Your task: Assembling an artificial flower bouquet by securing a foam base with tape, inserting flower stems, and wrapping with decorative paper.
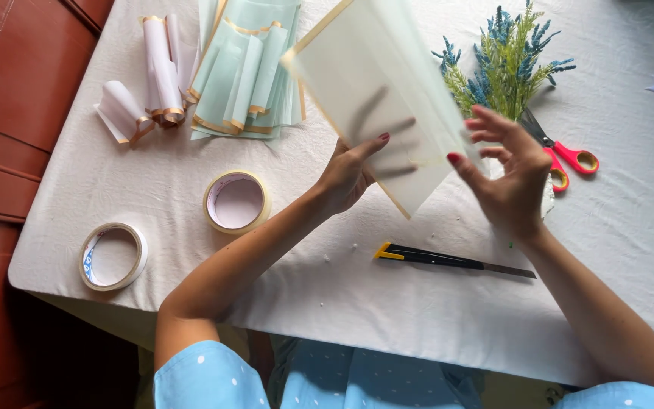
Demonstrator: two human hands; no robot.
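We see first the table (pixel 418 318), covered with a white cloth, which fills most of the frame; at the far left there is red-brown floor.

In the upper centre we hold up a pale green translucent sheet (pixel 376 83) with a gold edge, above the table and tilted. Our left hand (pixel 346 174) is at its lower left side: the thumb lies on the front, and the fingers are behind the sheet, where we see them only as shadows through it, so the hand is closed on the sheet. Our right hand (pixel 512 178) is at the lower right edge. The thumb and the fingers are half open and curved, and the fingertips touch the edge of the sheet; we cannot tell if they really pinch it.

In the upper left centre lies a pile of similar green sheets (pixel 244 76), and left of it some white rolled sheets (pixel 149 87). In the upper right we see a bunch of blue and green artificial flowers (pixel 505 64), and just below it scissors with red handles (pixel 565 155), partly behind the right hand.

Below the hands, in the centre, lies a black and yellow utility knife (pixel 448 260). Two tape rolls are at the left: one (pixel 237 201) near the left forearm, the other (pixel 113 256) close to the table edge.
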